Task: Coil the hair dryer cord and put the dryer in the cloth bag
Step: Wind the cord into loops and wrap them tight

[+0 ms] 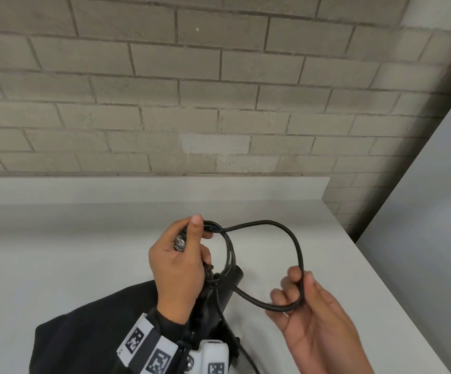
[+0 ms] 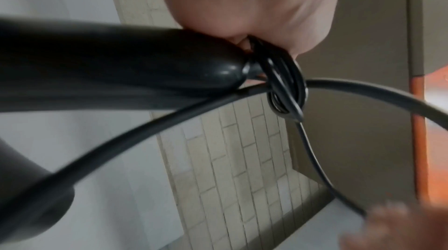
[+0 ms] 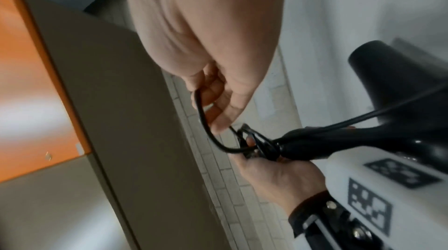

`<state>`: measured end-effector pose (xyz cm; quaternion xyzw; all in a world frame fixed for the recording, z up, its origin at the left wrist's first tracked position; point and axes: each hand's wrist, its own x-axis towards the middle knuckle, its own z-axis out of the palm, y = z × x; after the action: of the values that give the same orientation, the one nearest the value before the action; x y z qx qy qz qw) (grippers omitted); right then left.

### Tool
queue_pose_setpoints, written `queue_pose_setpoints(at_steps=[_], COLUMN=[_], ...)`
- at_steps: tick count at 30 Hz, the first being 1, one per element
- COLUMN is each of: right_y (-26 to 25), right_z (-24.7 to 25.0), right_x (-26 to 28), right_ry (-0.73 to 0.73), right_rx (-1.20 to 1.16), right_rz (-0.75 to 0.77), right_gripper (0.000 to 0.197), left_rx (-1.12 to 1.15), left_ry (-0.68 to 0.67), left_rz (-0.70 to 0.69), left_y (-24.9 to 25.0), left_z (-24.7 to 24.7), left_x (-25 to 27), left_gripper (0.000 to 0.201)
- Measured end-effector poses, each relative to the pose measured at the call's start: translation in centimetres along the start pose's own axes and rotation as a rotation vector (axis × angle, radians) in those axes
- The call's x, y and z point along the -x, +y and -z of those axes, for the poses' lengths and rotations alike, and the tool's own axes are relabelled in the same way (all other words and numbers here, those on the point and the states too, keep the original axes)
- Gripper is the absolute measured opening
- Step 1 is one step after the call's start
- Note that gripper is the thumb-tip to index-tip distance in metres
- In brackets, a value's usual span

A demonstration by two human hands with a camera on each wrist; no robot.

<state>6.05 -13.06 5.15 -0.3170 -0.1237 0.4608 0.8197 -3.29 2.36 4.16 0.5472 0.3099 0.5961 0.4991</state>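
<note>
The left hand (image 1: 177, 268) grips the gathered coils of the cord (image 1: 286, 230) above the hair dryer (image 1: 220, 290), which hangs over the black cloth bag (image 1: 92, 336) lying on the surface (image 1: 57, 252). The right hand (image 1: 310, 317) pinches a fresh loop. If that pinch slackens (the cord looks stiff and springy), the loop could probably spring wide and drag the held coils loose.

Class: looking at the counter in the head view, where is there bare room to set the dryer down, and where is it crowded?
Bare counter lies left of the left hand, up to the brick wall, and beyond the cord. It is crowded near the front, with the cloth bag, dryer and right hand.
</note>
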Motion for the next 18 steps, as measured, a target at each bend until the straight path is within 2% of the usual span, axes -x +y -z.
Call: queue_pose_setpoints(at_steps=[3,8,11,14,17,18], right_y=[0.0,0.2,0.3,0.8,0.7,0.7], right_z=[1.2,3.3,5.3,6.5,5.5,4.7], right_x=[-0.3,-1.2,-1.8,-2.4,-2.3,-2.0], right_ry=[0.078,0.185,0.321,0.420,0.468,0.499], right_rx=[-0.010,-0.041,0.201,0.528,0.901,1.007], right_rz=[-0.013,-0.196,-0.256,-0.127,0.158,0.276], right_gripper=[0.059,0.048,0.031,0.024,0.010,0.012], left_rx=[0.003,-0.017,-0.031,-0.046,-0.038,-0.041], left_ry=[0.022,0.029,0.004,-0.023,-0.024,-0.025], left_rz=[0.010,0.007,0.004,0.009,0.014,0.011], left_y=[-0.2,-0.2,-0.1,0.1,0.2,0.2], left_z=[0.2,0.3,0.4,0.1,0.1,0.1], left_x=[-1.0,-1.2,-1.0,-0.4,0.0,0.1], left_gripper=[0.033,0.031,0.025,0.023,0.022,0.022])
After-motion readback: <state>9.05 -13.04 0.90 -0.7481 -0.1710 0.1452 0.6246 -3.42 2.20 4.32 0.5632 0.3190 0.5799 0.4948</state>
